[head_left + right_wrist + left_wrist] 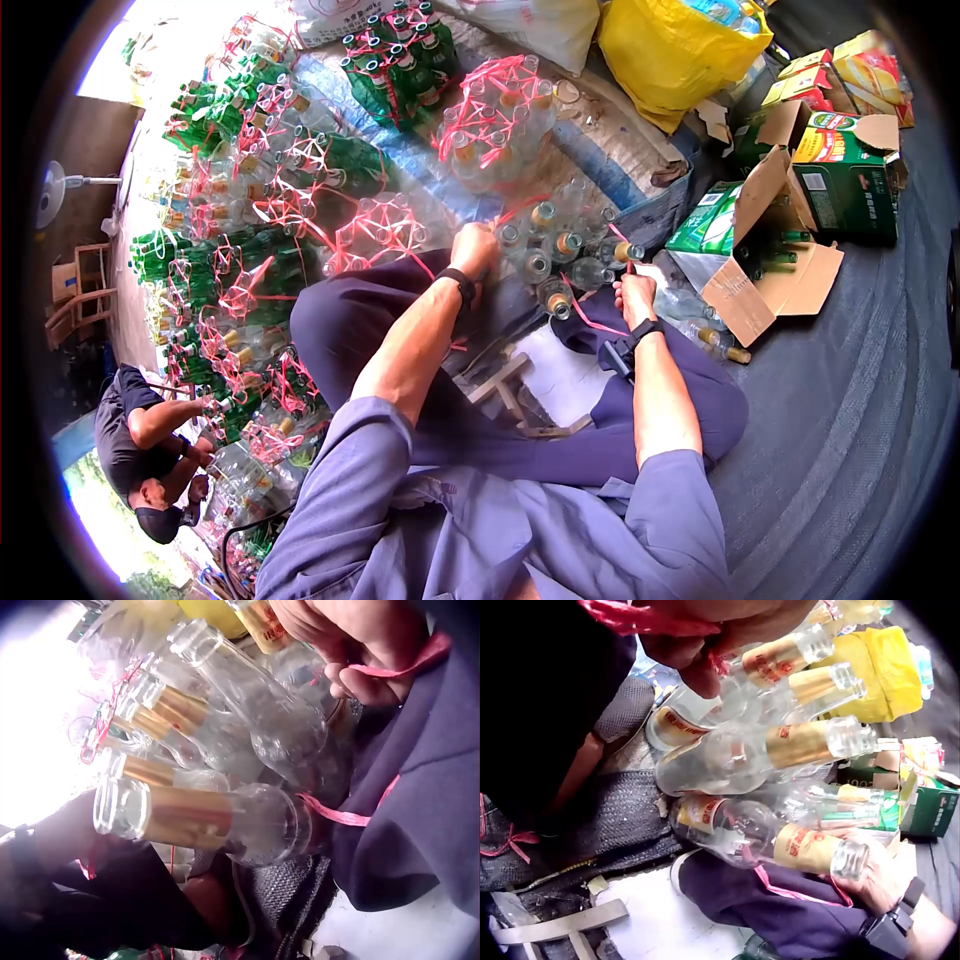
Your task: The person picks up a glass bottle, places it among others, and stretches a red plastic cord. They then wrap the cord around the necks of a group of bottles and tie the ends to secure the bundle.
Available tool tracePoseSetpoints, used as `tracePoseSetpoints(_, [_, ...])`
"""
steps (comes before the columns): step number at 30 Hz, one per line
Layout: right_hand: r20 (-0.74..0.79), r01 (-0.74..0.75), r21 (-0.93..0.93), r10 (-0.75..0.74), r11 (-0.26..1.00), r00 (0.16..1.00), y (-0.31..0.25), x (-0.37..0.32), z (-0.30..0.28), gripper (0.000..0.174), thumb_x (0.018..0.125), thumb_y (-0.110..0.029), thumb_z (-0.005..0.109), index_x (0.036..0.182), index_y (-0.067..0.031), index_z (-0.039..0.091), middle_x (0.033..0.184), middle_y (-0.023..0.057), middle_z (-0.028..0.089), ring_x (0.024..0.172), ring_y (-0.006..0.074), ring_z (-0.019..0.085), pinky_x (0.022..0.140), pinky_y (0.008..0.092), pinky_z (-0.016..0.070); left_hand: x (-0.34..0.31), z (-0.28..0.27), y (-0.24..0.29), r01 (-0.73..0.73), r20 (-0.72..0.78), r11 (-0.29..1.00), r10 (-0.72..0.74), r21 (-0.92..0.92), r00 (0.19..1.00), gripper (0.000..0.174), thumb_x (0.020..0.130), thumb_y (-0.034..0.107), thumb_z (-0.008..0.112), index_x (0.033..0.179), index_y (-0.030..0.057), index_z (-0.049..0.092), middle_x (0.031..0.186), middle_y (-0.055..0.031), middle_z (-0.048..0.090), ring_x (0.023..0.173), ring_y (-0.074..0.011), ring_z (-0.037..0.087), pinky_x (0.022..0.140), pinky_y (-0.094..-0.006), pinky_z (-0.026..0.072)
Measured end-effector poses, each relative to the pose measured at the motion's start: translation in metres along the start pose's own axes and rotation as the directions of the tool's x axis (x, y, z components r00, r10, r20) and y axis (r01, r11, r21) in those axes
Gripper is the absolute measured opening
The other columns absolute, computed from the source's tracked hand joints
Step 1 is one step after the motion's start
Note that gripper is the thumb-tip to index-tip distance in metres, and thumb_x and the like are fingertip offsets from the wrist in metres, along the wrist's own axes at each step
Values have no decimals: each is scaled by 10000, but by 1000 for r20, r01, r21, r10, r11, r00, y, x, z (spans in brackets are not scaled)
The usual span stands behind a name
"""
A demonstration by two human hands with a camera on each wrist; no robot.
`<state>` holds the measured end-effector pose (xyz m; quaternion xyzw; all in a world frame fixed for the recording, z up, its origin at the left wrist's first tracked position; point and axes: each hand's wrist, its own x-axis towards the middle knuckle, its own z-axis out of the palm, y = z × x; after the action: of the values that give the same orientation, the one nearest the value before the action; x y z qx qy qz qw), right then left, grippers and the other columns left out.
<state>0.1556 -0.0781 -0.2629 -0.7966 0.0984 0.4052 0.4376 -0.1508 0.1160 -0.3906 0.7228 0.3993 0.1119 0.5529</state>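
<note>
Clear glass bottles [537, 264] with gold neck labels stand bunched between my knees. A pink plastic strip [597, 322] runs round the bunch. At the bunch's left side my left hand [474, 252] grips one part of the strip, which shows across its fingers in the left wrist view [652, 620]. On the opposite side my right hand [637, 298], low beside the bottles, pinches another part of the strip [405, 669]. One bottle [769, 838] leans outward near the front, with the strip [341, 816] passing against its lower body.
Tied bundles of clear and green bottles [395, 75] crowd the left and back. Opened green cartons [745, 235] and a yellow bag [680, 55] stand right. Loose bottles [715, 338] lie by my right knee. Another person [150, 440] works at far left.
</note>
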Motion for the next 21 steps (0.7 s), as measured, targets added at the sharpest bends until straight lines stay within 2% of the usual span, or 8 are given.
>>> tracePoseSetpoints(2, [7,42,-143,-42,989,999,9,4,-5,169,773,-63,504,618,-24,561,530,78,551,372,166,463,330,308,344,-18,-1,45,192,-18,864,-226,-466,974,285,869,250,668,818,-27,625,740,-139,659,632,-247,671,492,-322,530])
tracePoseSetpoints(4, [5,20,-199,-19,980,1000,18,13,-11,194,760,-59,508,575,-20,552,503,70,535,362,172,471,341,313,362,-12,22,-10,25,16,956,-21,-292,1000,297,847,305,688,794,16,644,757,-101,670,672,-222,667,550,-332,529])
tracePoseSetpoints(7, [-22,49,-380,-62,924,998,31,25,-12,155,746,-37,526,622,23,596,557,100,594,427,201,569,387,327,440,-28,1,112,629,31,720,-665,293,746,155,808,118,602,731,21,696,606,-141,673,565,-257,691,519,-367,545])
tracePoseSetpoints(12, [-32,43,-592,-77,805,997,38,35,-6,145,805,-41,505,696,8,587,601,99,615,444,192,578,360,323,440,-48,22,119,538,99,736,-623,411,776,252,838,131,499,805,-7,707,654,-172,683,610,-298,700,605,-400,564])
tracePoseSetpoints(14, [235,186,-326,-111,927,966,75,70,-15,178,839,-74,504,711,5,599,637,116,632,463,191,598,351,303,437,-53,24,127,503,102,726,-610,469,786,250,832,139,505,825,-2,711,762,-200,701,708,-323,712,657,-420,567])
tracePoseSetpoints(15, [149,142,-695,-53,704,987,35,25,2,234,869,-161,513,788,15,644,749,198,678,634,311,682,485,391,522,-54,24,126,506,101,724,-613,469,784,250,832,139,505,825,-2,711,762,-200,701,708,-323,712,657,-420,567])
tracePoseSetpoints(19, [221,288,-841,-196,459,955,7,-23,14,325,837,-209,551,995,51,664,1082,287,636,1076,438,590,910,495,478,-59,32,109,357,88,736,-489,575,868,229,831,135,481,867,20,677,750,-198,694,667,-291,709,617,-404,573])
tracePoseSetpoints(21, [275,342,-844,-214,413,937,1,-36,17,314,840,-206,540,996,34,670,1063,286,642,1057,438,600,898,497,484,-61,33,112,308,73,744,-431,593,900,231,829,132,475,877,23,674,779,-207,697,697,-301,713,623,-407,574])
